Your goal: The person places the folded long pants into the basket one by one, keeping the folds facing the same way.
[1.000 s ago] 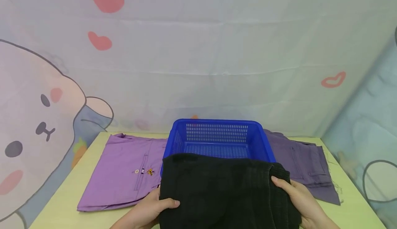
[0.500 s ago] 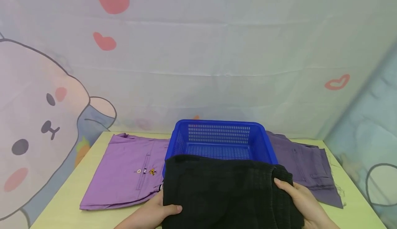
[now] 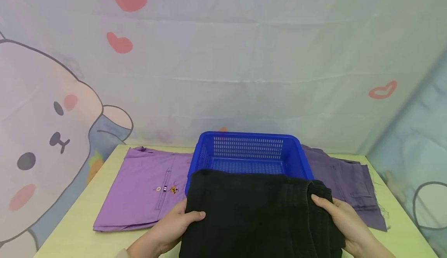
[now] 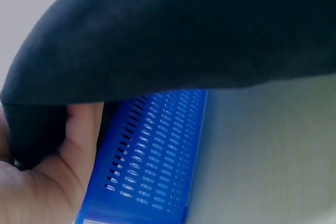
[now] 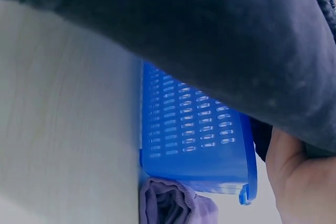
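Observation:
A folded black garment [image 3: 251,215], thick and with a ribbed band near its right side, is held up in front of the blue basket [image 3: 251,134]. My left hand [image 3: 174,225] grips its left edge, thumb on top and fingers beneath. At the right edge, my right hand [image 3: 343,223] grips it the same way. Both wrist views show the underside of the black garment [image 4: 173,35] raised off the table, with the slotted wall of the basket [image 5: 189,124] beyond. The garment hides the basket's near side in the head view.
Left of the basket lies a folded purple garment [image 3: 139,192] with small badges. To its right lies a greyish-purple garment [image 3: 349,184] with a frayed edge. All rest on a pale yellow table [image 3: 66,227]. A printed cloth [image 3: 244,56] hangs behind.
The view has shifted slightly. Both hands still hold the black garment, which has risen a little in the head view, its far edge tilting slightly.

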`<state>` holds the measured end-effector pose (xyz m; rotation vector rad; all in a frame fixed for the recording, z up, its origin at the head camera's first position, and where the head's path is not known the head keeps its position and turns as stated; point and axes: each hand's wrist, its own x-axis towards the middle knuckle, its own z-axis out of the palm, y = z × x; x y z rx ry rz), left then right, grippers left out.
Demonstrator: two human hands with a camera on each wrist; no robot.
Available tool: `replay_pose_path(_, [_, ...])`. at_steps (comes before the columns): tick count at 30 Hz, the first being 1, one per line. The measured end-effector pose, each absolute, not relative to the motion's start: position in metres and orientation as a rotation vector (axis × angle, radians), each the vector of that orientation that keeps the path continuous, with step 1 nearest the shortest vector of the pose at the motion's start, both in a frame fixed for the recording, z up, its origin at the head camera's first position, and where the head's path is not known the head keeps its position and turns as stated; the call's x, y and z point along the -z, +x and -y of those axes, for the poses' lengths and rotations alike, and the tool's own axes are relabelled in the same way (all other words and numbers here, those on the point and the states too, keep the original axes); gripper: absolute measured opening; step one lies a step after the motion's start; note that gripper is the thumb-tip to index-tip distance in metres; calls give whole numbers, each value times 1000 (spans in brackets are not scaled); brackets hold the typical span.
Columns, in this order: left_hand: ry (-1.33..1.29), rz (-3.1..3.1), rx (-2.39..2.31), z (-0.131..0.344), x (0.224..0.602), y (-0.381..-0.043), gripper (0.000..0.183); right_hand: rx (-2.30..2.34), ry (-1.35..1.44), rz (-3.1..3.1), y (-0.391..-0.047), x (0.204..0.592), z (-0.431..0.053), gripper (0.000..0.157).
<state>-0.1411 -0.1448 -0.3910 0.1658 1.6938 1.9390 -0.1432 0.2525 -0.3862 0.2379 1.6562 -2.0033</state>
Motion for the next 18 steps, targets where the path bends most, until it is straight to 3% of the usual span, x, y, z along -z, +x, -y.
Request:
replay_pose_path(7, [130,-1700,-1948,141,389,-147,56,1846,298,-1888,-147,384,-252,94])
replay_pose_path(14, [65,-1705,-1944,142,387,-150,63,1818,343,-1941,-147,381,-248,94])
replay_pose_path(18, [59,-1701,-1957,141,389,-150,61,1684,398,-2067,-149,380,-247,110])
